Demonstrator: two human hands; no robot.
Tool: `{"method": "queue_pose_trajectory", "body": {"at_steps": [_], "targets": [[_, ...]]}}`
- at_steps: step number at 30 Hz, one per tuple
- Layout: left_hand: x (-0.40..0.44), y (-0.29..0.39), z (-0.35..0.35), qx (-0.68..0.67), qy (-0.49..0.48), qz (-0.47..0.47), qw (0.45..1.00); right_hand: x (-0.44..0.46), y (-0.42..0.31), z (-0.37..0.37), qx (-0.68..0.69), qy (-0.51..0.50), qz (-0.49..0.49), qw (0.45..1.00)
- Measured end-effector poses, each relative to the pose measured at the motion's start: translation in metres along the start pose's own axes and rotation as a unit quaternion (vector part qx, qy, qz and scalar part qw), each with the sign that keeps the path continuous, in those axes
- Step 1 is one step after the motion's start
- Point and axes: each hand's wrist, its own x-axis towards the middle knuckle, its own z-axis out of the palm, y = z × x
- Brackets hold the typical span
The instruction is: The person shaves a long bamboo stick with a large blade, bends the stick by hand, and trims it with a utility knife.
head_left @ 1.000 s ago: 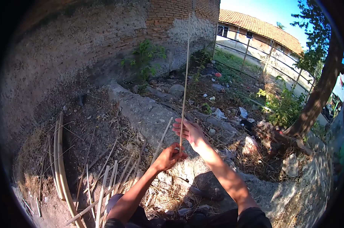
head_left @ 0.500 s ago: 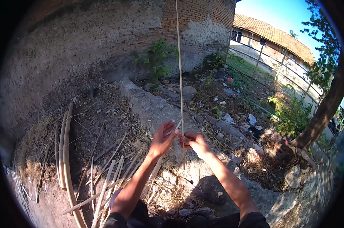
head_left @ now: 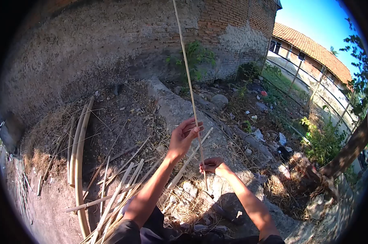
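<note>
A long thin bamboo strip [head_left: 187, 65] runs from the top edge of the view down between my hands, tilted to the left at its upper end. My left hand [head_left: 185, 137] is loosely closed around the strip, thumb and bent fingers meeting at it. Lower down, my right hand [head_left: 212, 165] pinches the same strip near its bottom end, fingers curled. The strip's lower tip hangs just above straw-like shavings and pale stone. Behind my left hand, a split bamboo piece [head_left: 191, 158] slants across the ground.
Several split bamboo lengths [head_left: 118, 189] lie by my left arm, with thicker curved poles [head_left: 79, 150] farther left. A low stone ledge [head_left: 167, 99] crosses in front. Beyond are a plastered brick wall [head_left: 90, 49], scattered litter, and a tree trunk [head_left: 346, 148] on the right.
My left hand has moved up along the strip and closed on it, while my right hand is lower. The strip now leans left at the top. The view has shifted left.
</note>
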Motion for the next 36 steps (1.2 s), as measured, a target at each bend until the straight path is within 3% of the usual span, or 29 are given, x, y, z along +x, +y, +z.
{"method": "queue_pose_trajectory", "body": {"at_steps": [17, 20, 22, 23, 25, 27, 31, 36], "targets": [[-0.003, -0.002, 0.000, -0.006, -0.026, -0.025, 0.999, 0.013, 0.020, -0.015, -0.098, 0.008, 0.002, 0.995], [-0.005, -0.005, 0.001, 0.002, -0.049, -0.042, 0.998, 0.013, 0.010, -0.026, -0.121, -0.061, 0.001, 0.991], [-0.007, -0.013, 0.002, 0.010, -0.061, -0.046, 0.997, 0.006, -0.019, -0.039, 0.009, -0.124, -0.048, 0.991], [-0.009, -0.019, 0.002, 0.017, -0.069, -0.048, 0.996, -0.004, -0.049, -0.042, -0.041, -0.088, -0.038, 0.995], [-0.015, -0.030, 0.005, 0.019, -0.094, -0.067, 0.993, -0.020, -0.097, -0.042, -0.069, -0.010, -0.158, 0.985], [-0.022, -0.044, 0.010, 0.019, -0.121, -0.083, 0.989, -0.035, -0.139, -0.031, -0.042, 0.112, -0.210, 0.970], [-0.043, -0.051, 0.027, 0.064, -0.179, -0.136, 0.972, -0.047, -0.188, -0.020, -0.011, 0.189, -0.271, 0.944], [-0.053, -0.064, 0.036, 0.078, -0.238, -0.157, 0.955, -0.072, -0.240, 0.001, -0.064, 0.274, -0.449, 0.848]]}}
